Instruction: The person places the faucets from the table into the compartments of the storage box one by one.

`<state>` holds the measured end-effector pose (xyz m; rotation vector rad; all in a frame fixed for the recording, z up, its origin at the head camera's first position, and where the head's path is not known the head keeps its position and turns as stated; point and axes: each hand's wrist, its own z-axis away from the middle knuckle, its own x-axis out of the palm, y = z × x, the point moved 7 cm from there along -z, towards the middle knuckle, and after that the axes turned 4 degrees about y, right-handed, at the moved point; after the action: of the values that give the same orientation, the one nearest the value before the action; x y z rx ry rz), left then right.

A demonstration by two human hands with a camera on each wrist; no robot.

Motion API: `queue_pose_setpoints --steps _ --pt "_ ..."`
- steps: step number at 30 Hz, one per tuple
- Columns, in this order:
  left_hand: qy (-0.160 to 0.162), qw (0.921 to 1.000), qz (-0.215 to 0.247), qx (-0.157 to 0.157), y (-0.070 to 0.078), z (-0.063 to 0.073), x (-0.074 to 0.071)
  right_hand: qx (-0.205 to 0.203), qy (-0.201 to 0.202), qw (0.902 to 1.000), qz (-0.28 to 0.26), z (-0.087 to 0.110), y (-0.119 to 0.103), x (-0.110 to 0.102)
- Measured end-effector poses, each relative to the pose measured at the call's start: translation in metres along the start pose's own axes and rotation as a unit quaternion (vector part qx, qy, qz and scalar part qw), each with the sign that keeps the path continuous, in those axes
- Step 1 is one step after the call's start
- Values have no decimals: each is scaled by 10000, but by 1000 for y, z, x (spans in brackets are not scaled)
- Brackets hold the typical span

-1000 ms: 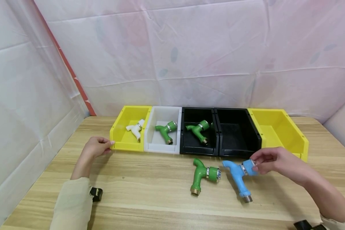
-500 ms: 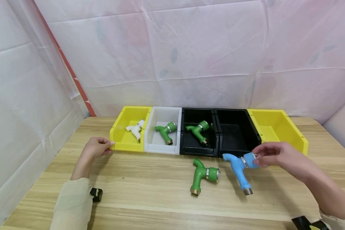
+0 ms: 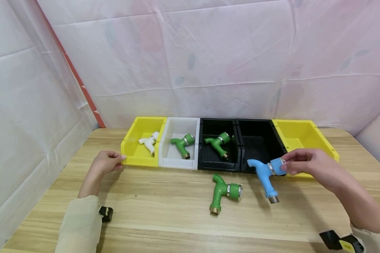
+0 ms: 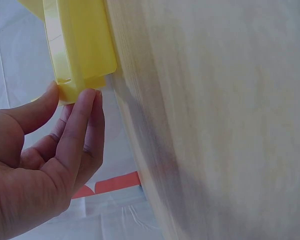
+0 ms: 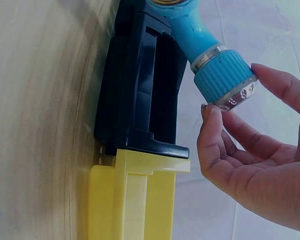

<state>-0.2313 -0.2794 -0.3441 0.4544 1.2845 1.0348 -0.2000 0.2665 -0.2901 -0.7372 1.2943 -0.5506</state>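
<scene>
My right hand (image 3: 316, 167) pinches the ribbed knob of a blue faucet (image 3: 264, 175) between thumb and fingertips. The faucet hangs above the table in front of the right-hand bins, its threaded metal end pointing down. In the right wrist view the fingers grip the rim of its knob (image 5: 225, 77). My left hand (image 3: 106, 162) pinches the front corner of the leftmost yellow bin (image 3: 140, 161); the left wrist view shows thumb and fingers on either side of that yellow corner (image 4: 72, 90). A green faucet (image 3: 220, 195) lies on the table between the hands.
The leftmost yellow bin holds a white faucet (image 3: 149, 142). Green faucets lie in the white bin (image 3: 177, 162) and the left black bin (image 3: 218, 166). A second black bin (image 3: 259, 146) and another yellow bin (image 3: 323, 142) complete the row. A cloth backdrop (image 3: 190, 63) stands behind.
My right hand has lifted the blue faucet off the table and carried it up toward the bins, slightly to the right. The left hand has stayed at the bin corner.
</scene>
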Motion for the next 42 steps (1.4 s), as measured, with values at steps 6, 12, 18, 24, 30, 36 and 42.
queue_pose_setpoints --steps 6,12,18,24,30,36,42 --pt "11 10000 44 -50 0 0 0 79 127 9999 -9 -5 1 -4" --pt "-11 10000 69 -23 2 0 0 63 304 9991 -302 -10 2 -9" --pt "-10 10000 71 -27 1 0 -1 91 494 9968 -618 -16 2 -12" --pt "9 10000 71 -4 2 0 -1 166 579 9960 -663 -20 -2 -13" --pt "6 10000 35 29 2 1 -1 90 716 9919 -1040 -26 -6 -14" --pt "20 10000 17 -13 2 1 0 34 849 9841 -1557 -31 -8 -17" --pt "72 9999 -40 -97 0 -1 0 141 951 9826 -1588 -35 -7 -18"
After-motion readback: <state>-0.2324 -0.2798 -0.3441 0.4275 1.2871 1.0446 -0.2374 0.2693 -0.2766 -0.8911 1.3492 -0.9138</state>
